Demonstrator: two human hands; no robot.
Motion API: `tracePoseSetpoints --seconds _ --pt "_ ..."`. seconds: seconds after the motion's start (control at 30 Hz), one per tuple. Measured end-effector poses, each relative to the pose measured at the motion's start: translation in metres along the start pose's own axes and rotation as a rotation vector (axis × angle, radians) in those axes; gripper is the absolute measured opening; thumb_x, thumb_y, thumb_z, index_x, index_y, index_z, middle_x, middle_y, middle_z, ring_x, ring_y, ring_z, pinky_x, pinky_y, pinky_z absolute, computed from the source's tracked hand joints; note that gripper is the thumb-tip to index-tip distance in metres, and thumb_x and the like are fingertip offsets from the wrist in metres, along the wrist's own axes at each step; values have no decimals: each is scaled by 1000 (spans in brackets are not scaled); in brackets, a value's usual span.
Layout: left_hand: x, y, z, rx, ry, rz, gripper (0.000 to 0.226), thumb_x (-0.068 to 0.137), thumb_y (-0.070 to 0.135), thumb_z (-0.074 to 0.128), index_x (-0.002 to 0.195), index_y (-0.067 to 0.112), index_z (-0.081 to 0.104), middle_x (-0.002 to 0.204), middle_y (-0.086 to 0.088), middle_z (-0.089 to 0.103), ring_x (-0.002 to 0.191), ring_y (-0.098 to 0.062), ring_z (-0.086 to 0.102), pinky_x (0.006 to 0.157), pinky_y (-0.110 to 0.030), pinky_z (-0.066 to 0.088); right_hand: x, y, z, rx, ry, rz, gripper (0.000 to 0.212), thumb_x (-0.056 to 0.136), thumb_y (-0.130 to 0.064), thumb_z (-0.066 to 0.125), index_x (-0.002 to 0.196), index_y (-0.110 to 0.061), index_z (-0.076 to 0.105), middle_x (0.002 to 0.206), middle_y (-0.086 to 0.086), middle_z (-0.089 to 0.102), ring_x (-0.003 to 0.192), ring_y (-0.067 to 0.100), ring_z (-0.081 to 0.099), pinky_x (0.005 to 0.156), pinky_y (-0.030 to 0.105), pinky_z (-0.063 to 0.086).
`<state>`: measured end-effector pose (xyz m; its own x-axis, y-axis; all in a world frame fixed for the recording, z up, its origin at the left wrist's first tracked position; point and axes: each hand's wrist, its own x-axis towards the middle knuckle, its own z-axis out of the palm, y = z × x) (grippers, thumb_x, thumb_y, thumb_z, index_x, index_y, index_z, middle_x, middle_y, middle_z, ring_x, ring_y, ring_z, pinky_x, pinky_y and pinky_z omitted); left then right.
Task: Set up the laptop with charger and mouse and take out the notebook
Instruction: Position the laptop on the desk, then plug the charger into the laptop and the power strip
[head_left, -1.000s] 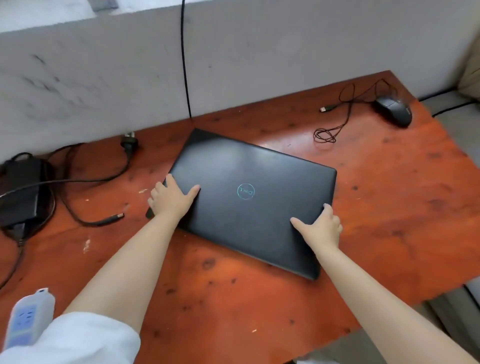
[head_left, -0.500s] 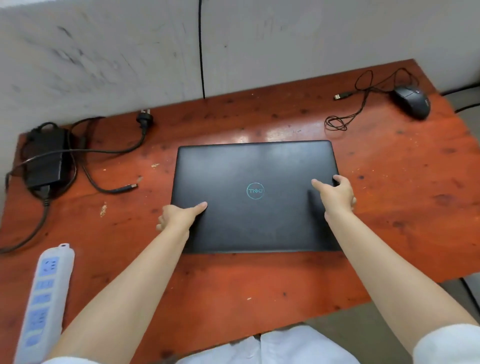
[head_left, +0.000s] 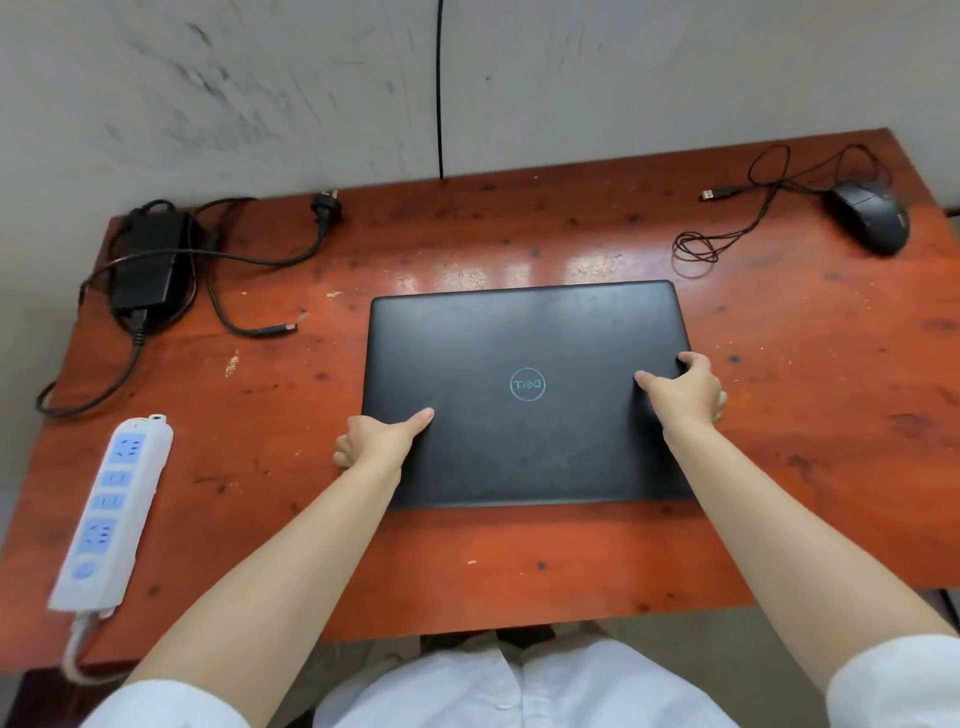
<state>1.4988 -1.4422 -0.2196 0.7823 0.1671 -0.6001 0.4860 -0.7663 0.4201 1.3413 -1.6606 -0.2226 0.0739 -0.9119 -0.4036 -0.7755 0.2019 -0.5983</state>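
A closed black laptop (head_left: 524, 338) lies flat and square in the middle of the red-brown wooden table (head_left: 519, 571). My left hand (head_left: 376, 441) grips its left edge, thumb on the lid. My right hand (head_left: 685, 392) grips its right edge, thumb on the lid as well. The black charger brick (head_left: 148, 260) with its tangled cable lies at the back left, its barrel plug (head_left: 285, 327) loose on the table. A black wired mouse (head_left: 870, 221) sits at the back right, its USB plug (head_left: 719, 194) unconnected. No notebook is in view.
A white and blue power strip (head_left: 111, 509) lies along the table's left front. A black cable (head_left: 440, 88) runs down the grey wall behind the table. The charger's mains plug (head_left: 326, 205) rests by the wall.
The laptop has been turned from a slanted position to lie square with the table's front edge. Both hands stayed on its sides; since half a second ago little has moved.
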Motion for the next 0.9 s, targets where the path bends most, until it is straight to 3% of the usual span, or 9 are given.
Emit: tracePoseSetpoints --seconds 0.17,0.27,0.37,0.5,0.63,0.7,0.77,0.83,0.9 --pt "0 1 0 57 -19 -30 83 72 47 76 132 3 40 139 -14 42 129 -33 36 105 -41 36 -5 -3 -3 -164 -18 -48 54 83 -24 63 130 -7 42 138 21 42 131 37 32 108 44 28" --pt "-3 5 -2 189 -21 1 80 73 50 72 131 4 41 138 -15 41 128 -31 35 104 -40 37 -21 -9 8 -406 23 -229 51 84 -22 60 128 -1 43 147 25 28 137 38 21 113 48 18" --pt "-3 11 -11 384 82 213 70 81 46 65 132 6 40 142 -15 36 134 -31 28 107 -41 33 -46 -32 37 -557 -97 -468 50 87 -25 56 130 -4 42 155 21 14 144 35 7 117 51 8" --pt "12 14 -42 719 277 602 56 93 41 47 137 8 37 150 -14 31 141 -29 19 113 -41 25 -81 -72 89 -616 -295 -742 46 92 -24 47 133 -4 39 155 15 18 145 31 6 118 48 6" --pt "53 20 -76 814 317 633 50 96 38 42 136 9 38 146 -13 37 139 -28 25 112 -39 27 -105 -107 143 -651 -378 -879 51 95 -28 43 140 -6 31 155 14 17 145 30 5 118 49 4" --pt "79 26 -90 816 266 631 47 98 34 40 138 9 37 144 -11 41 137 -27 29 113 -38 28 -110 -121 167 -709 -366 -940 54 95 -31 44 141 -5 31 154 16 22 145 31 10 117 53 7" --pt "111 31 -103 813 220 665 45 99 27 40 140 9 34 146 -9 40 138 -26 29 114 -38 29 -114 -133 190 -730 -312 -986 51 91 -31 48 133 -2 45 146 21 39 139 37 29 111 59 21" --pt "145 38 -114 842 191 752 44 99 19 41 141 8 34 146 -7 40 139 -24 28 113 -35 29 -118 -142 205 -762 -262 -928 49 83 -36 42 114 -4 64 124 21 63 119 39 56 94 61 43" --pt "177 45 -123 868 169 838 40 96 12 42 136 7 41 141 -9 46 136 -25 34 111 -35 32 -119 -144 213 -773 -219 -871 51 78 -35 35 103 -7 70 111 17 71 105 36 66 84 60 50"
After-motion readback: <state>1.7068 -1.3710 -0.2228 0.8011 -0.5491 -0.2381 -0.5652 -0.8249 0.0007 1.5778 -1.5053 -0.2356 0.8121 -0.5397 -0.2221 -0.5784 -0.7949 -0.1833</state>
